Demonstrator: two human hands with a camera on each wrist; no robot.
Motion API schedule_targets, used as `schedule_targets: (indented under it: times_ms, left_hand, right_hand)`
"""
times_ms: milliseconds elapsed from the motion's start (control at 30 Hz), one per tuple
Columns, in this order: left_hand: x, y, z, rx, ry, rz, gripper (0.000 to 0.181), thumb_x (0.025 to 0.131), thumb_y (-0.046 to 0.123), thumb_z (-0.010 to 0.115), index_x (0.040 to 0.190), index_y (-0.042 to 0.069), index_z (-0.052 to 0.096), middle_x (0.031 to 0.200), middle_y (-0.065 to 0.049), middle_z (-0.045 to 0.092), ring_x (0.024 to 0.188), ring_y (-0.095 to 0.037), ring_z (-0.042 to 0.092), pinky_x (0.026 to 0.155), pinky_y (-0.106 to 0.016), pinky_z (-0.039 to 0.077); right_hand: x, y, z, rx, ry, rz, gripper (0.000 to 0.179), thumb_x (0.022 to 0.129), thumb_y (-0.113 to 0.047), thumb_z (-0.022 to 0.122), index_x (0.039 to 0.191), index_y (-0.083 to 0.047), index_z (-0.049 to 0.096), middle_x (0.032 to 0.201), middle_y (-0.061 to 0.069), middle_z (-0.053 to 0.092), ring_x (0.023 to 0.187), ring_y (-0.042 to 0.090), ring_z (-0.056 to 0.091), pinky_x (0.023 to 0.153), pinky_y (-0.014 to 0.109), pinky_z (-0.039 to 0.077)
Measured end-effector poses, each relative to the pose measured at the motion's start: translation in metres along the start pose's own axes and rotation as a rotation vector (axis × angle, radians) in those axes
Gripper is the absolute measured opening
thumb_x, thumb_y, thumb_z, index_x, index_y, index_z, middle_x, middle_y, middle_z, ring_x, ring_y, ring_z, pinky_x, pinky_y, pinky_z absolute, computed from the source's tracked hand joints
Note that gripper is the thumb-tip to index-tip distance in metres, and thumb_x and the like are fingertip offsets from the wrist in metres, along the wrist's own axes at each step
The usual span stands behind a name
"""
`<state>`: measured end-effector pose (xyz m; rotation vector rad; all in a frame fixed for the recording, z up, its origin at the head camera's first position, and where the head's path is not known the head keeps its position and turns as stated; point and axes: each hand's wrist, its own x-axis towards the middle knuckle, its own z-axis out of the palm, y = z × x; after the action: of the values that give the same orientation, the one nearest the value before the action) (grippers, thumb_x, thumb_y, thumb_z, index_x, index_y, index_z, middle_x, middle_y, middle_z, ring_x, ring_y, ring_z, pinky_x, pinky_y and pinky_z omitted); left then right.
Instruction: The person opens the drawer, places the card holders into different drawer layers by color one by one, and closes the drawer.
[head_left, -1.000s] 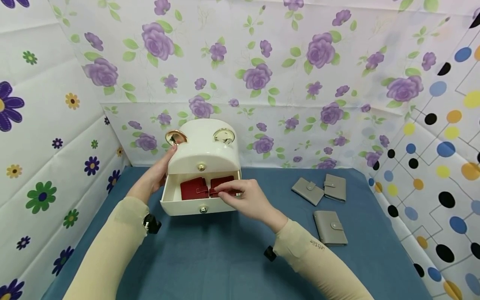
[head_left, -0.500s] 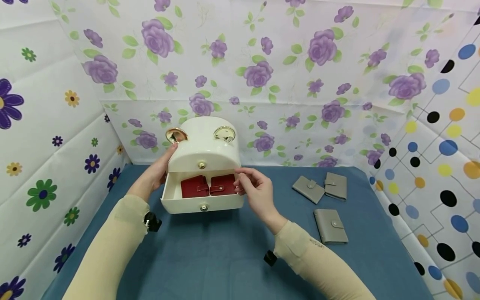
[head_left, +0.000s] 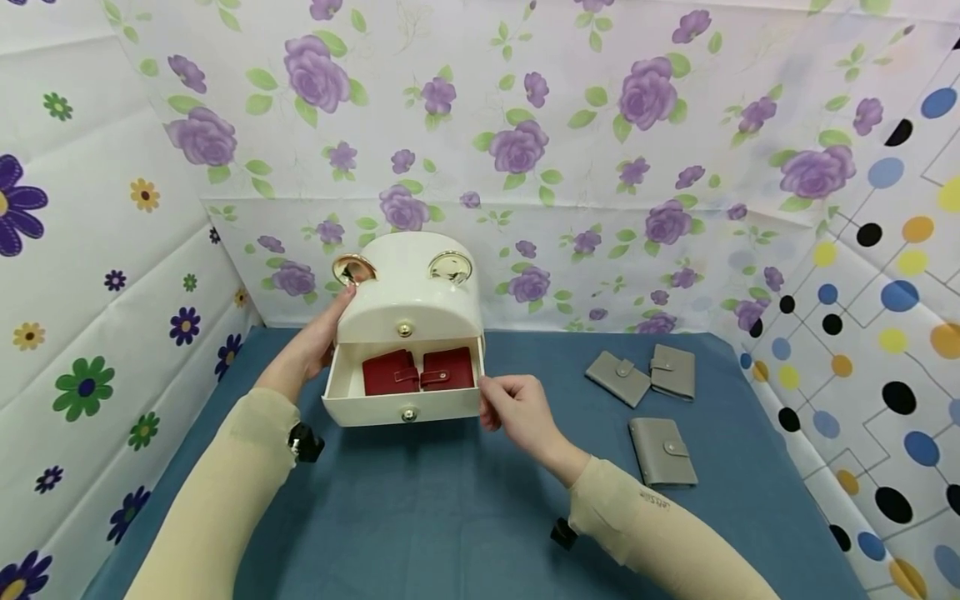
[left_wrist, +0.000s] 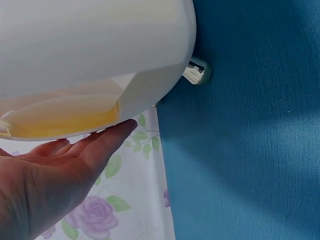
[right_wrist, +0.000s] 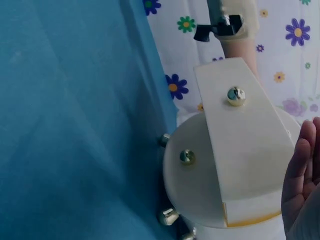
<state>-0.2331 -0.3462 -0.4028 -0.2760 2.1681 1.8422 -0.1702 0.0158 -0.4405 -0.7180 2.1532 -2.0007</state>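
Observation:
A white two-drawer storage box [head_left: 408, 292] has its lower drawer [head_left: 367, 410] pulled out. Inside that drawer lie two small red snap-tab wallets, a left one [head_left: 386, 375] and a right one [head_left: 447, 369]. My left hand [head_left: 303, 350] rests against the box's left side; in the left wrist view its fingers [left_wrist: 107, 145] lie fairly straight along the wall. Beside the drawer's front right corner is my right hand [head_left: 521, 417], fingers loosely bent, nothing visible in them. Whether it touches the drawer is unclear. Gold knobs [right_wrist: 236, 96] sit on the drawer fronts.
Three grey snap-tab wallets lie on the blue cloth at the right: one [head_left: 618, 379] and another [head_left: 672, 372] at the back, a third [head_left: 662, 452] nearer. Behind the box stands a flower-print backdrop [head_left: 555, 250]. Two gold rings [head_left: 451, 268] top the box.
My right hand has come away from the right red wallet, moved out of the drawer to the right, then down beside its front corner. The left hand has stayed on the box.

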Motion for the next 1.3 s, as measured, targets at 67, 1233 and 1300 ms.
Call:
schedule_targets:
  times_ms: [67, 1233, 1300]
  left_hand:
    - [0.0, -0.001, 0.0, 0.0, 0.001, 0.003, 0.1, 0.095, 0.089, 0.037, 0.148, 0.005, 0.048, 0.111, -0.001, 0.065, 0.111, -0.026, 0.062, 0.092, -0.043, 0.056]
    - [0.0, -0.001, 0.0, 0.002, -0.002, -0.002, 0.098, 0.095, 0.089, 0.036, 0.147, 0.007, 0.048, 0.113, -0.002, 0.064, 0.112, -0.026, 0.062, 0.093, -0.044, 0.056]
    - [0.0, -0.001, 0.0, 0.0, -0.004, 0.001, 0.097, 0.096, 0.089, 0.037, 0.146, 0.007, 0.048, 0.113, -0.002, 0.064, 0.111, -0.026, 0.062, 0.092, -0.043, 0.057]
  right_hand:
    - [-0.004, 0.001, 0.001, -0.014, -0.07, 0.047, 0.051, 0.113, -0.025, 0.057, 0.071, 0.0, 0.07, 0.067, 0.009, 0.069, 0.057, 0.02, 0.066, 0.058, 0.035, 0.06]
    - [0.005, 0.012, 0.057, 0.368, -0.438, 0.595, 0.053, 0.11, -0.043, 0.058, 0.145, -0.003, 0.065, 0.13, 0.013, 0.074, 0.117, 0.028, 0.073, 0.099, 0.04, 0.059]
    - [0.006, 0.013, 0.06, 0.388, -0.434, 0.606, 0.053, 0.11, -0.043, 0.058, 0.145, -0.003, 0.064, 0.131, 0.013, 0.073, 0.118, 0.028, 0.073, 0.1, 0.04, 0.058]
